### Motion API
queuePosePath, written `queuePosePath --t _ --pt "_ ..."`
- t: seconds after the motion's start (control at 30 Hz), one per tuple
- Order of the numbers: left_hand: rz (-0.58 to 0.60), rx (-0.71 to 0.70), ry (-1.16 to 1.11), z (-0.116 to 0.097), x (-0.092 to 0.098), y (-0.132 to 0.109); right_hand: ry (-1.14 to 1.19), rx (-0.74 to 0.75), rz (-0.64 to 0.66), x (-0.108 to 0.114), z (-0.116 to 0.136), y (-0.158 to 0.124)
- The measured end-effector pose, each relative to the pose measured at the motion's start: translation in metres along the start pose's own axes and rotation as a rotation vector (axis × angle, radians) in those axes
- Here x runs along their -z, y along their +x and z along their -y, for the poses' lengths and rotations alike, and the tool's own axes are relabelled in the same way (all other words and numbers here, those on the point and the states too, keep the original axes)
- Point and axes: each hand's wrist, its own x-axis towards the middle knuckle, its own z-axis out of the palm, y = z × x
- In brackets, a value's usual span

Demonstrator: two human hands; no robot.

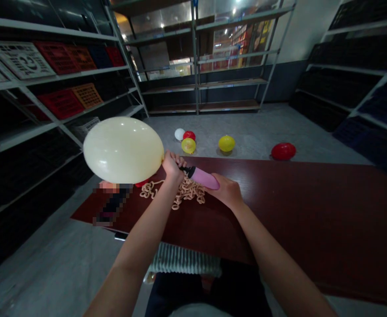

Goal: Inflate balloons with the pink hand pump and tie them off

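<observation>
A large pale cream balloon (123,149) is inflated and floats just above the dark red table (295,207) at its left end. My left hand (173,167) is closed around the balloon's neck, holding it on the black nozzle of a pink hand pump (204,177). My right hand (224,192) is wrapped around the pump's pink body. Under both hands lies a heap of limp cream-coloured balloons (180,193) on the table.
Several inflated balloons lie on the grey floor beyond the table: white (179,134), red (189,135), yellow (226,143) and red (283,151). Metal shelves with red and orange crates (64,99) line the left side. More shelving stands at the back and right.
</observation>
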Motion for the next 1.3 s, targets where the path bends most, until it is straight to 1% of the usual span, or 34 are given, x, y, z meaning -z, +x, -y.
queuePosePath --t 0.13,0.33,0.43,0.57,0.67,0.77,0.83,0.93,1.0,1.07,1.17,1.23,1.3 --pt "-0.012 -0.042 -0.037 -0.019 0.013 -0.003 0.033 0.077 -0.006 0.002 0.000 -0.002" --pt "-0.049 -0.119 -0.070 -0.058 0.035 -0.004 -0.047 0.165 -0.002 -0.005 -0.001 -0.005" --pt "-0.074 -0.129 -0.077 -0.077 0.050 0.000 -0.080 0.218 -0.005 -0.008 -0.002 -0.006" --pt "-0.113 -0.157 -0.092 -0.097 0.067 0.009 -0.104 0.252 0.005 -0.008 -0.003 -0.007" --pt "-0.118 -0.167 -0.084 -0.108 0.069 0.013 -0.097 0.267 0.002 -0.007 0.000 -0.007" --pt "-0.097 -0.203 -0.071 -0.111 0.056 0.012 -0.089 0.245 -0.024 -0.005 0.004 -0.006" --pt "-0.067 -0.219 -0.071 -0.109 0.041 0.010 -0.084 0.208 -0.061 -0.004 0.004 -0.006" --pt "-0.022 -0.221 -0.060 -0.102 0.012 0.008 -0.090 0.156 -0.151 -0.003 -0.001 -0.007" --pt "0.011 -0.234 -0.041 -0.094 -0.008 0.007 -0.099 0.122 -0.211 -0.004 -0.006 -0.007" --pt "0.057 -0.237 -0.016 -0.080 -0.028 0.006 -0.098 0.085 -0.245 -0.006 -0.010 -0.006" --pt "0.142 -0.212 0.017 -0.043 -0.052 0.004 -0.079 0.020 -0.279 -0.008 -0.015 -0.004" --pt "0.184 -0.184 0.038 -0.012 -0.063 0.002 -0.076 -0.024 -0.304 -0.008 -0.017 -0.003" --pt "0.193 -0.145 0.066 0.018 -0.071 -0.002 -0.092 -0.073 -0.319 -0.008 -0.018 -0.002"
